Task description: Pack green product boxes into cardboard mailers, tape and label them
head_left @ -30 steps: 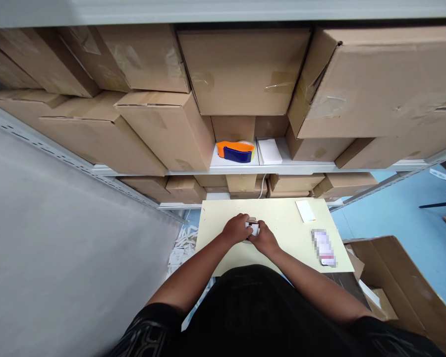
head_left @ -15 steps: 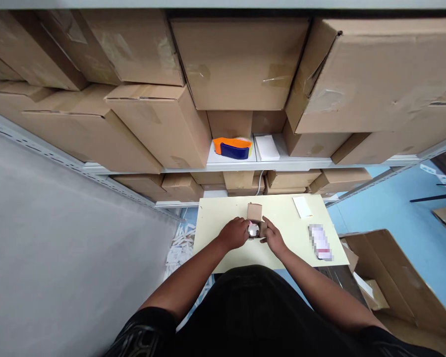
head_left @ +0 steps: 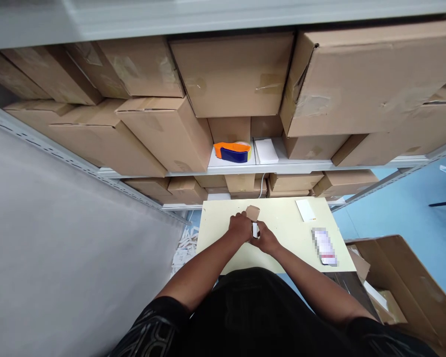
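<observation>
A small cardboard box [head_left: 253, 214] with its brown lid flap raised rests on the pale yellow table [head_left: 282, 223]. My left hand [head_left: 240, 228] grips its left side with curled fingers. My right hand [head_left: 267, 240] is closed around its right side. A white item shows between my hands, inside the box. Most of the box is hidden by my fingers.
A white card [head_left: 305, 210] and a blurred flat item [head_left: 324, 246] lie on the table's right part. An orange and blue tape dispenser [head_left: 233, 151] and a white pad [head_left: 266, 150] sit on the shelf among large cardboard boxes [head_left: 234, 74]. An open carton [head_left: 401, 282] stands on the right.
The box lid flap, raised half a second ago, has folded lower toward my hands. My hands have drawn closer together over the box.
</observation>
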Available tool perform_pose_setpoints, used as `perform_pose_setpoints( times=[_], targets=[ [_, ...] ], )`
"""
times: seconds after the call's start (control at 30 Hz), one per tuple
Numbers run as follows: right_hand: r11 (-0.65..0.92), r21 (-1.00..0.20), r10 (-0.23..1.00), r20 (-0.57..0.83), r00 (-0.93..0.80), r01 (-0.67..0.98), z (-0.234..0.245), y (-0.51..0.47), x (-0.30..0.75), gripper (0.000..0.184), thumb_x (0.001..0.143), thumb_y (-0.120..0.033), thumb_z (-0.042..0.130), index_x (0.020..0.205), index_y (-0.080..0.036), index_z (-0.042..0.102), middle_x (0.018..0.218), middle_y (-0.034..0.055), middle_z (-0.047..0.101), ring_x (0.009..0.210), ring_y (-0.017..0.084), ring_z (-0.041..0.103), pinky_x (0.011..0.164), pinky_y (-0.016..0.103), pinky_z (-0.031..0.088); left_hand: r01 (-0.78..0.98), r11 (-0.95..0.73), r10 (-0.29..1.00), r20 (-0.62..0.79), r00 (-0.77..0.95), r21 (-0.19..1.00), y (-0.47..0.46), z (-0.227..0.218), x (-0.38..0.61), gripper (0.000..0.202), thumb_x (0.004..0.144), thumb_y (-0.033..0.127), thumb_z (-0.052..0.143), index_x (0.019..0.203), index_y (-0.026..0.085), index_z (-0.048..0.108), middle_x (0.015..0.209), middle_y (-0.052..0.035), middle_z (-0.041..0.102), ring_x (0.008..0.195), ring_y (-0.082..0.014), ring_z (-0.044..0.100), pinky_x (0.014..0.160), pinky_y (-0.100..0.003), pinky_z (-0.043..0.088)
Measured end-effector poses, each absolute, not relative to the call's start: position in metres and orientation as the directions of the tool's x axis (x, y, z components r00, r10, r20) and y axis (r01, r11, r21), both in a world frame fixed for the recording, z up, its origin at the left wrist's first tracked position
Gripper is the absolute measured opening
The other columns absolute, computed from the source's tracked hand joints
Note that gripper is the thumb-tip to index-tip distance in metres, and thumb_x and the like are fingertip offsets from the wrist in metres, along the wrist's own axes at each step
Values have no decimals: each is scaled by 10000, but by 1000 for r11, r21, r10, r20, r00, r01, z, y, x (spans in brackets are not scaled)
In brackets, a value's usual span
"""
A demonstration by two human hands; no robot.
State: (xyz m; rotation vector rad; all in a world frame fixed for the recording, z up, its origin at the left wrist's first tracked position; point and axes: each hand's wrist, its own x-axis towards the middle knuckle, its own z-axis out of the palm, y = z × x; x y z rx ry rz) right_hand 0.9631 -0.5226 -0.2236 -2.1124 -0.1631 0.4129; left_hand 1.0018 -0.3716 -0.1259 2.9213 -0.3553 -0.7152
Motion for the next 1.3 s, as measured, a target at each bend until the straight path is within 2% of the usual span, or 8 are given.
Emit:
perform_pose_setpoints(
  times=[0.33,0.5,0.57,0.73,0.93,1.03,1.2,1.3],
  targets=[
    [-619,-785,267,-223,938,-11,-223,-520,972,677,686,-377,852,1272,-220,552,1214,97,620,955,247,662,823,356,524,-265,-806,-304,15,953,529,-329,-92,988,363,689,419,770,966,207,672,1112,-105,567,882,-250,616,789,-391,549],
    [-535,-845,302,-220,928,-26,-217,-527,970,992,634,-387,861,1502,-228,409,1444,159,508,1158,313,621,970,460,528,-277,-576,-221,180,958,769,-289,-68,988,547,645,236,748,1174,202,617,1332,-122,547,1170,-277,613,1009,-387,520],
    [-499,-865,275,-211,938,-48,-207,-539,965,956,670,-327,802,1531,-240,397,1489,154,478,1234,315,591,1039,488,498,-214,-444,-164,156,974,870,-276,-63,990,548,678,229,712,1215,201,605,1293,-115,619,1177,-281,628,1017,-404,514],
    [-251,-967,178,-101,979,-54,-161,-553,953,502,846,-354,630,1341,-276,613,1379,92,599,1246,278,595,1075,484,477,-77,-6,0,77,997,997,-273,-62,993,516,730,303,648,1231,182,622,1237,-115,702,1166,-287,652,1005,-423,509],
    [227,-894,412,-271,870,-386,-111,-518,946,565,854,-613,648,1275,-237,630,1222,101,683,1088,309,672,893,465,566,57,373,52,-82,995,926,-310,-57,993,529,800,389,574,1277,162,618,1292,-142,687,1124,-306,673,920,-428,554],
    [283,-851,447,-291,846,-442,-103,-510,938,631,801,-654,707,1250,-220,619,1121,98,690,984,291,679,822,436,568,98,438,49,-133,990,894,-329,-54,987,552,876,476,551,1354,201,522,1262,-114,683,1047,-275,693,884,-428,563],
    [161,-970,226,-145,963,-184,-104,-507,928,655,668,-542,880,1178,-268,575,1157,59,643,1040,252,610,893,383,528,185,340,69,-221,973,922,-353,-63,963,541,818,499,741,1226,206,541,988,-35,670,897,-197,661,830,-345,547],
    [258,-915,301,-229,926,-310,-102,-506,927,577,740,-551,807,1181,-265,568,1179,66,629,1039,253,620,874,387,533,218,424,30,-255,967,879,-358,-66,958,532,788,418,759,1215,210,519,1005,-35,671,923,-214,680,861,-381,545]
  ],
)
